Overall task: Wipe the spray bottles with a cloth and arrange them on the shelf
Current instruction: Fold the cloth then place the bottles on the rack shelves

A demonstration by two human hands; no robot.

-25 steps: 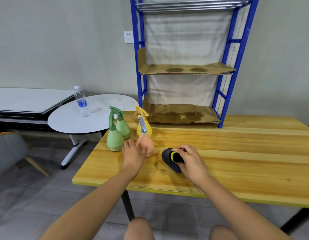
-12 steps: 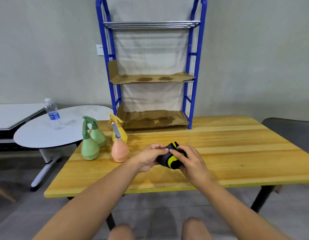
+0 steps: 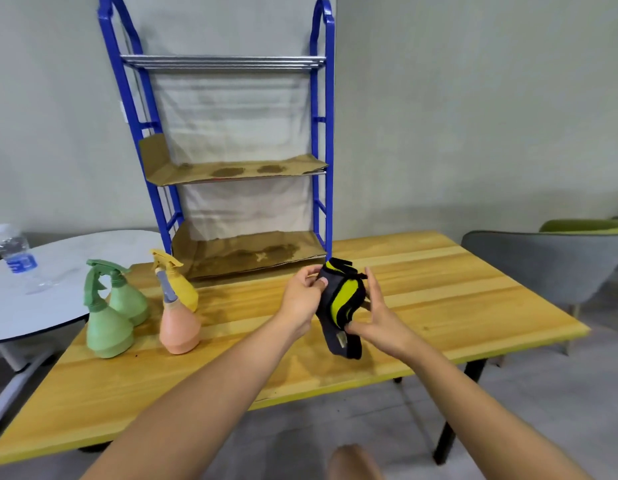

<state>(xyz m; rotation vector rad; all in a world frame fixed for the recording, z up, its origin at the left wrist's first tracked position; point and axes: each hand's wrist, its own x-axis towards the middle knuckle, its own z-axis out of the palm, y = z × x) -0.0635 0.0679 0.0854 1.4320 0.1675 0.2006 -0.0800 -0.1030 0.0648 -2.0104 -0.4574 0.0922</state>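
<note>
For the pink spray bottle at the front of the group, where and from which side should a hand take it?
Probably the narrow neck just under the trigger of the pink spray bottle, coming from the right: it stands upright, and the green bottles and the yellow bottle crowd its left and back.

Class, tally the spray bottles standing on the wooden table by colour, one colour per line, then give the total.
Green spray bottles: 2
Yellow spray bottle: 1
Peach spray bottle: 1
Total: 4
</note>
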